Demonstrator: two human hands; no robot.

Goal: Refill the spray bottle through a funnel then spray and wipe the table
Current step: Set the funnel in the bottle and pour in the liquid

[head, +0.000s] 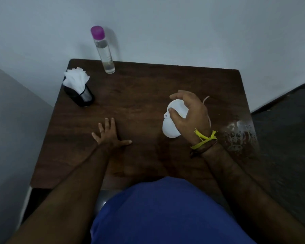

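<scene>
1. Dark brown wooden table fills the middle of the head view, its far edge against a pale wall. Wet, shiny patch sits at the table's right edge.
2. Clear tall plastic bottle with a purple cap stands upright at the far left edge.
3. Black holder stuffed with white paper napkins stands at the far left corner, near the bottle but apart from it.
4. Right hand, yellow thread at the wrist, curls round a white plastic funnel, right of centre; thumb and fingers pinch the rim.
5. Left hand lies flat on the table, fingers spread, holding nothing, well left of the funnel.
</scene>
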